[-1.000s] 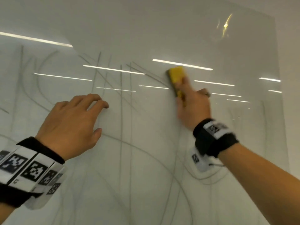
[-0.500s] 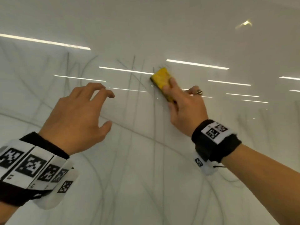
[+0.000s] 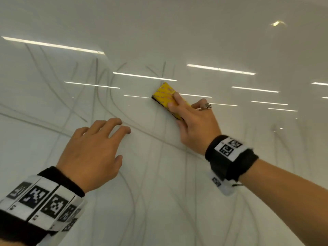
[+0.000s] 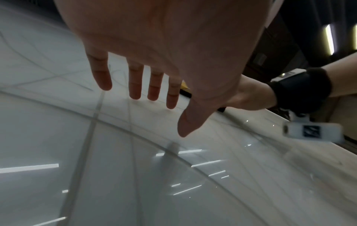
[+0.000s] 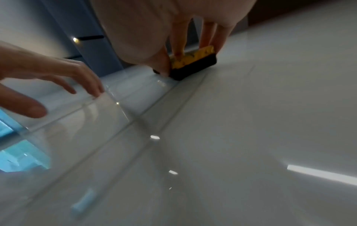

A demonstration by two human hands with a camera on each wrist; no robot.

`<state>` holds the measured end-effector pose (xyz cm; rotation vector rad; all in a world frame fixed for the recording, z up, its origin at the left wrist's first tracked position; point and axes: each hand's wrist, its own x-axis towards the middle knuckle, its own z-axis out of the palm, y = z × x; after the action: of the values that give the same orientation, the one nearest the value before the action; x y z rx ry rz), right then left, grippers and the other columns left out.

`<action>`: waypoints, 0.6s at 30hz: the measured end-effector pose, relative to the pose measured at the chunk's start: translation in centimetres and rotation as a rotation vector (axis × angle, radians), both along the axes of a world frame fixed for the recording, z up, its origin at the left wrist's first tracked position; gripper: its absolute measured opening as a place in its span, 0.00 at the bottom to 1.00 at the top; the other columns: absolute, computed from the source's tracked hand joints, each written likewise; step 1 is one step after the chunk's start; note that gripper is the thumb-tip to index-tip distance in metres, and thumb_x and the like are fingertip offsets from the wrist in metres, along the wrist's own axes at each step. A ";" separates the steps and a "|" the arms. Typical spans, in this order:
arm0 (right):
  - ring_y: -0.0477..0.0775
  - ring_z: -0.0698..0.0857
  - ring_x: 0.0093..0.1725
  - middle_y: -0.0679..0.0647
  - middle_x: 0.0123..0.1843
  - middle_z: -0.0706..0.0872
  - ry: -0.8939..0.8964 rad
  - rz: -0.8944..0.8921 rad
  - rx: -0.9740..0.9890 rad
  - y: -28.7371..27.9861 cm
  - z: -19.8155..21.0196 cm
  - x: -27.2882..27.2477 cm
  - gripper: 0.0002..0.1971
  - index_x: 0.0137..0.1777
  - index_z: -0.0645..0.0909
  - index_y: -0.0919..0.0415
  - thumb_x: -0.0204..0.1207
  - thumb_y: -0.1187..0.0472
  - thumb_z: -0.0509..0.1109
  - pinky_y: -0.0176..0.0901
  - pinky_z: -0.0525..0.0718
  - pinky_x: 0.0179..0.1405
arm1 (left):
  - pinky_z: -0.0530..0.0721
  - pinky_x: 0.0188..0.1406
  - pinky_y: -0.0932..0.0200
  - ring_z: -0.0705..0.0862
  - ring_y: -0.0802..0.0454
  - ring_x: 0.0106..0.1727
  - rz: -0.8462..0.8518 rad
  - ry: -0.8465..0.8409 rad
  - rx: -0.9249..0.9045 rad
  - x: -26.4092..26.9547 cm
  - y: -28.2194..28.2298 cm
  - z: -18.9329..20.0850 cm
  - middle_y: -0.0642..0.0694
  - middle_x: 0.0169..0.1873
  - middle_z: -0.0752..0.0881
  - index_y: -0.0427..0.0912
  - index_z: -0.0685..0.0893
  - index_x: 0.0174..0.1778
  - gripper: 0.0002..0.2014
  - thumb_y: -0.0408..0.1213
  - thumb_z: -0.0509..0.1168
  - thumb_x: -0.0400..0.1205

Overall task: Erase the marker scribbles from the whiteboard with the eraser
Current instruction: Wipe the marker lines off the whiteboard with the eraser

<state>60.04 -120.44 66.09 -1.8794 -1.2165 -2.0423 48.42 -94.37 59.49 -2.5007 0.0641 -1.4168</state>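
A glossy whiteboard fills the head view, crossed by faint grey marker scribbles on its left and lower parts. My right hand grips a yellow eraser with a black felt underside and presses it flat on the board, thumb on one side and fingers on the other. My left hand lies to the lower left of the eraser, fingers spread and slightly bent, their tips resting on the board and holding nothing. In the left wrist view the left hand's fingers point at the board.
Ceiling lights reflect as bright streaks across the board. The area above and to the right of the eraser shows almost no marks. Long curved lines run over the lower board between my wrists.
My right hand has slid the eraser leftward across the board. My view has shifted, so the board's right edge is out of frame. My left hand stays on the board.
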 end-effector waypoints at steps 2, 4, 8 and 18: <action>0.68 0.83 0.40 0.55 0.72 0.86 -0.024 -0.065 -0.066 -1.9 2.6 0.5 0.25 0.68 0.84 0.54 0.71 0.69 0.72 0.58 0.81 0.55 | 0.80 0.59 0.42 0.78 0.46 0.69 -0.005 0.024 0.009 -0.2 0.0 0.1 0.53 0.75 0.74 0.56 0.75 0.73 0.31 0.52 0.72 0.73; 0.74 0.84 0.48 0.61 0.62 0.89 0.079 -0.131 0.082 -3.9 6.9 -0.3 0.28 0.75 0.79 0.52 0.74 0.69 0.71 0.56 0.80 0.56 | 0.78 0.64 0.43 0.76 0.49 0.71 -0.013 0.044 0.005 -0.5 0.1 0.3 0.55 0.76 0.72 0.58 0.73 0.74 0.29 0.54 0.68 0.76; 0.69 0.79 0.60 0.57 0.67 0.79 0.263 -0.191 0.387 -5.4 11.9 -1.1 0.22 0.72 0.74 0.51 0.80 0.65 0.67 0.48 0.73 0.52 | 0.75 0.72 0.43 0.73 0.50 0.76 -0.009 0.052 -0.007 -0.5 -0.1 -0.2 0.54 0.80 0.70 0.60 0.72 0.77 0.30 0.53 0.67 0.77; 0.73 0.76 0.54 0.60 0.80 0.68 0.079 -0.160 -0.094 -0.5 6.2 -0.9 0.26 0.71 0.74 0.48 0.74 0.67 0.71 0.60 0.78 0.57 | 0.70 0.77 0.46 0.71 0.53 0.77 -0.010 0.081 -0.038 -1.5 0.2 0.3 0.58 0.81 0.64 0.62 0.70 0.76 0.26 0.55 0.62 0.81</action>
<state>59.16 -120.94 72.30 -2.1439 -1.1982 -1.9967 46.94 -94.17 59.84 -2.5924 0.0660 -1.3323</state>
